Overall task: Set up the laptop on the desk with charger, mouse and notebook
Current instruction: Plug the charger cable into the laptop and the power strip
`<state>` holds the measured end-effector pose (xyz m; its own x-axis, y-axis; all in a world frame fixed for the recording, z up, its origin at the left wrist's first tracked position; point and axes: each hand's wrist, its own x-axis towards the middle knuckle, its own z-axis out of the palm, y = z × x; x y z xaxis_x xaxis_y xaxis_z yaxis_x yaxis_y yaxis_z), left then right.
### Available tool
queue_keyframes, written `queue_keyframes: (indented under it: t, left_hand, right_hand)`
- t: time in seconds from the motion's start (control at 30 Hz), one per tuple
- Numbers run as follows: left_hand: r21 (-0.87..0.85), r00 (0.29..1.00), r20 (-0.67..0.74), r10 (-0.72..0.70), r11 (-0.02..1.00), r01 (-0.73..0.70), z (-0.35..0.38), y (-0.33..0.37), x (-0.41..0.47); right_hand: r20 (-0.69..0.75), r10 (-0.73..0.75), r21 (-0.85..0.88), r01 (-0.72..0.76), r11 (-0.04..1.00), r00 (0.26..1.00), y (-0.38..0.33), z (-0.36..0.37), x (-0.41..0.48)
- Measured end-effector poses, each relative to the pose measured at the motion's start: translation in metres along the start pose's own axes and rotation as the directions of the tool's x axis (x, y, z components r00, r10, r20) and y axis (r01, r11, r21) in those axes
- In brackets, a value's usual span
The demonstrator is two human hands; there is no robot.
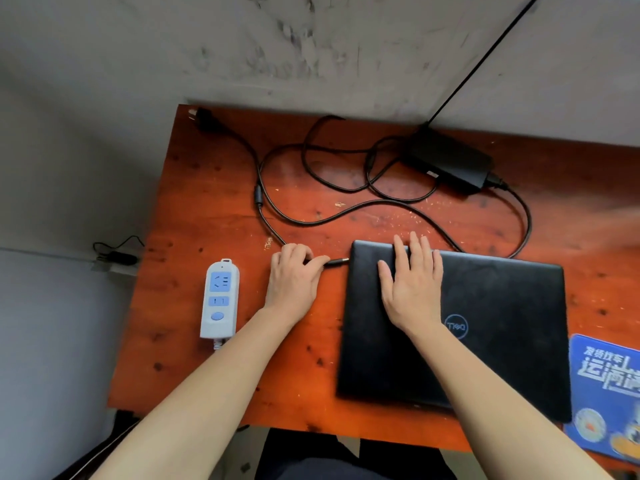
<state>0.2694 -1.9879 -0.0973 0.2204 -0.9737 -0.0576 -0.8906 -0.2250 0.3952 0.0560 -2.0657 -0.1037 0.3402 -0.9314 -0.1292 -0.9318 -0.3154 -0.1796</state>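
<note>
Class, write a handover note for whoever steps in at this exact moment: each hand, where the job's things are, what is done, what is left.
Left hand pinches the charger's barrel plug, tip at the Dell laptop left edge, metal showing.
Right hand lies flat on its closed lid.
Charger brick: far side of desk; wall plug loose at far left corner; power strip at left; mouse pad at right.
Done: laptop on desk.
Left: seat barrel plug, connect wall plug to strip, open lid. Mouse and notebook not in view.
</note>
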Motion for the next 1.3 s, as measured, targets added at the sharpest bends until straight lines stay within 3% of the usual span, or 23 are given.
queue_keyframes:
  t: [0.13, 0.37, 0.53, 0.67, 0.77, 0.9, 1.3]
  left_hand:
    - [-0.084, 0.999, 0.020, -0.050, 0.995, 0.052, 0.003, 0.002, 0.000]
    - [-0.198, 0.999, 0.035, -0.009, 0.980, 0.015, 0.003, -0.002, -0.001]
    - [-0.194, 1.000, 0.002, -0.031, 0.980, 0.031, 0.005, 0.004, -0.003]
    - [-0.056, 0.999, -0.008, 0.044, 0.997, -0.044, 0.007, 0.009, -0.002]
    - [-0.009, 0.998, -0.061, 0.004, 1.000, -0.004, 0.011, 0.015, 0.001]
    - [-0.151, 0.983, -0.136, -0.124, 0.983, 0.103, 0.018, 0.026, -0.008]
    - [-0.209, 0.983, -0.162, -0.088, 0.976, 0.053, 0.016, 0.032, 0.007]
  right_hand:
    - [-0.034, 0.011, -0.030, -0.012, 0.999, 0.999, -0.001, 0.004, -0.002]
    - [-0.044, 0.017, -0.034, -0.019, 0.999, 0.999, -0.001, 0.003, -0.001]
    - [-0.063, 0.016, -0.026, -0.018, 1.000, 0.998, 0.000, 0.003, -0.002]
    - [-0.067, 0.017, -0.018, -0.018, 1.000, 0.998, -0.001, 0.004, -0.001]
    - [-0.079, 0.011, -0.004, -0.011, 1.000, 0.997, 0.000, 0.004, -0.002]
    - [-0.086, 0.010, 0.001, -0.010, 1.000, 0.996, 0.001, 0.004, -0.001]
    - [-0.103, -0.009, 0.021, 0.012, 1.000, 0.995, 0.003, 0.008, -0.001]
